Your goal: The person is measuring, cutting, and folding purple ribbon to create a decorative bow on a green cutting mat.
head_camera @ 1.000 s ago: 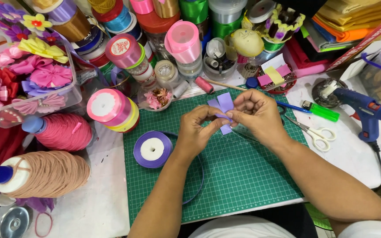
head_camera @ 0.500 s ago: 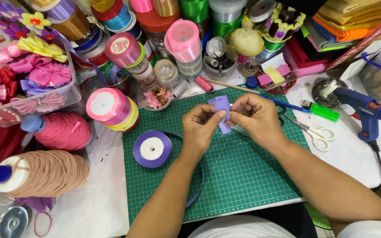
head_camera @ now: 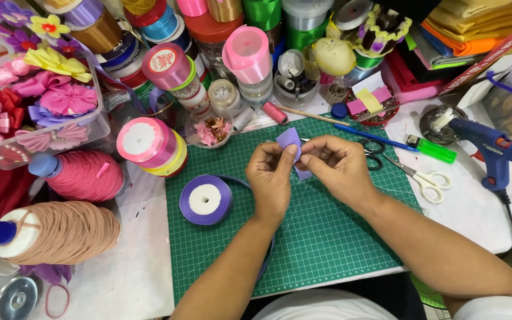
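Two hands: left hand (head_camera: 272, 178), right hand (head_camera: 336, 166) pinch one purple ribbon piece (head_camera: 290, 142).

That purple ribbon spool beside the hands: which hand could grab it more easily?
The left hand. The purple ribbon spool lies just to its left on the green cutting mat, while the right hand sits farther away and would have to cross over. Both hands currently pinch the folded purple ribbon piece.

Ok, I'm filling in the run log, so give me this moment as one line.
left hand: pinching ribbon piece | right hand: pinching same piece | ribbon roll: on green mat
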